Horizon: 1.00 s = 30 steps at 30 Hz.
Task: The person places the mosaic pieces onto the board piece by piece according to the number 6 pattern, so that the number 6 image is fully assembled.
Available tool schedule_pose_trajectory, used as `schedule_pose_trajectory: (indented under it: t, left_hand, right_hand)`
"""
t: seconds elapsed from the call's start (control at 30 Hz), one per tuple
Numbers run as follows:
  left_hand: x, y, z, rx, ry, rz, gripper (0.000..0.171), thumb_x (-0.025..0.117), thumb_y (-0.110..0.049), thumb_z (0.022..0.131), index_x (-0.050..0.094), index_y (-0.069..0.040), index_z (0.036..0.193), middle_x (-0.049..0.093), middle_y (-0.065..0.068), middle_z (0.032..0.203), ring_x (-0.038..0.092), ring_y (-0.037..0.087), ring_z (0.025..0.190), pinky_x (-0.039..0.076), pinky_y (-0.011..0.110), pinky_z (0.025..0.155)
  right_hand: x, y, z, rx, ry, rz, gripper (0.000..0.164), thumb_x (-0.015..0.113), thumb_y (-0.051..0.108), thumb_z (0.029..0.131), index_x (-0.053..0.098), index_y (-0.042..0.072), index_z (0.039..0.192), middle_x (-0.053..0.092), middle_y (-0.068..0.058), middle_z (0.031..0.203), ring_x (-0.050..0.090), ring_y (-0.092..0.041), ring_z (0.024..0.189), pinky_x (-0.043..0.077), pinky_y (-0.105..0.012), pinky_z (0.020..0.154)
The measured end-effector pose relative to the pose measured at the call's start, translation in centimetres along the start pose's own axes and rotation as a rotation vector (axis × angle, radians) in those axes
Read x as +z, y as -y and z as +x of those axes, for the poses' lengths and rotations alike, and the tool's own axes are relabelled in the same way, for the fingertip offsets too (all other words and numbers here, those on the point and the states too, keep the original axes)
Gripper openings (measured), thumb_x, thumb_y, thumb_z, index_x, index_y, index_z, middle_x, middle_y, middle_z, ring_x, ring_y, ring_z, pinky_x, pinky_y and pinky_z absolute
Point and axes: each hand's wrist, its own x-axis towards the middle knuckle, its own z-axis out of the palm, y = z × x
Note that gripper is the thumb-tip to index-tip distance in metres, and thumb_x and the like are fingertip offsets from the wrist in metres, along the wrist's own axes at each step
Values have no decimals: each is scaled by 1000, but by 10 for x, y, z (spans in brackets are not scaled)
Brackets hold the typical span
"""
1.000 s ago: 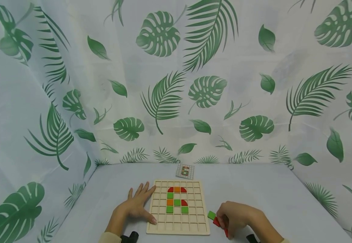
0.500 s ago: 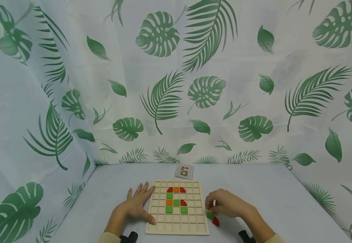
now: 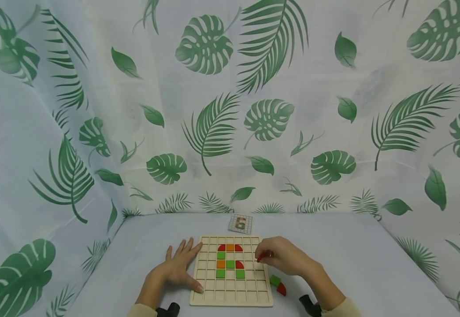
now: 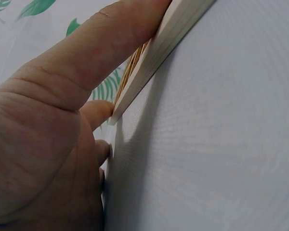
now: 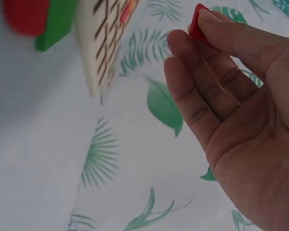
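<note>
A wooden grid board (image 3: 210, 297) lies on the table with red, orange and green tiles set in its middle squares. My left hand (image 3: 176, 266) rests at the board's left side with fingers spread; thumb and fingertips touch its edge, as the left wrist view also shows. Over the board's right edge, my right hand (image 3: 283, 255) pinches a red tile (image 5: 197, 24) between thumb and index finger. The other fingers are loosely bent in the right wrist view. Right of the board, a green tile (image 3: 275, 280) and a red quarter-round tile (image 3: 281, 289) lie touching on the table.
A small pattern card (image 3: 240, 223) printed with a coloured figure lies behind the board. White cloth with green leaves (image 3: 269, 119) hangs behind and at the sides. The pale table (image 3: 333, 237) extends on both sides of the board.
My right hand has picked up a red tile from right of the board and carried it up and left to the board's right edge. The left hand stays put.
</note>
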Motion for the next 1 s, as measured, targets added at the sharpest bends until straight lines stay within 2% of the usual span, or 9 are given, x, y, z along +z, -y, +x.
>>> schedule_pose_trajectory:
  t: [0.13, 0.23, 0.37, 0.43, 0.57, 0.7, 0.83, 1.0]
  left_hand:
    - [-1, -1, -1, 6, -1, 0, 135, 93, -68, 57, 29, -20, 166, 11, 19, 175, 2, 45, 162, -7, 78, 121]
    - [-3, -2, -2, 7, 0, -2, 135, 93, -67, 57, 29, -19, 166, 11, 20, 175, 2, 45, 162, -7, 78, 120]
    - [-4, -2, -1, -5, 2, 6, 136, 92, -69, 56, 29, -20, 166, 12, 20, 175, 2, 45, 162, -7, 78, 121]
    - [-3, -1, 0, -9, 0, 16, 137, 92, -71, 55, 29, -20, 166, 12, 19, 175, 3, 44, 162, -6, 77, 121]
    - [-1, 1, 0, -9, 2, 25, 137, 91, -72, 55, 28, -21, 166, 11, 18, 175, 2, 43, 162, -6, 77, 122]
    - [-1, 1, 0, -3, 5, 15, 136, 91, -71, 57, 28, -21, 166, 11, 18, 175, 2, 44, 162, -7, 77, 121]
    - [-1, 1, 0, 1, 7, 17, 135, 92, -70, 57, 28, -21, 166, 11, 18, 175, 1, 44, 162, -7, 78, 121]
    - [0, 2, 1, -5, 11, 22, 135, 92, -70, 57, 28, -22, 166, 11, 17, 175, 1, 43, 162, -7, 78, 121]
  right_hand:
    - [2, 9, 10, -29, -6, 1, 21, 76, 4, 93, 80, 23, 101, 73, 10, 96, 63, 1, 86, 58, -21, 74]
    - [4, 15, 18, -13, -6, 34, 22, 76, 3, 92, 79, 21, 105, 75, 7, 97, 63, 0, 83, 58, -21, 73]
    - [12, 22, 28, 9, -13, 86, 19, 79, 4, 91, 77, 19, 102, 77, 3, 92, 64, -1, 77, 59, -21, 71]
    - [18, 26, 34, 2, -18, 96, 18, 79, 4, 90, 78, 19, 100, 77, 3, 93, 65, -1, 79, 59, -20, 72]
    - [30, 35, 44, -29, -19, 81, 15, 78, 4, 91, 81, 15, 101, 77, 3, 95, 66, -1, 86, 58, -18, 73]
    - [41, 44, 54, -62, -18, 28, 14, 79, 4, 90, 83, 14, 100, 75, 5, 91, 63, 1, 83, 56, -16, 70]
    - [50, 50, 61, -85, -5, 30, 12, 79, 4, 89, 83, 11, 98, 77, 5, 91, 65, 3, 82, 57, -14, 72]
    - [60, 51, 65, -53, 35, 28, 9, 81, 9, 89, 82, 11, 97, 79, 7, 92, 65, 5, 80, 55, -14, 72]
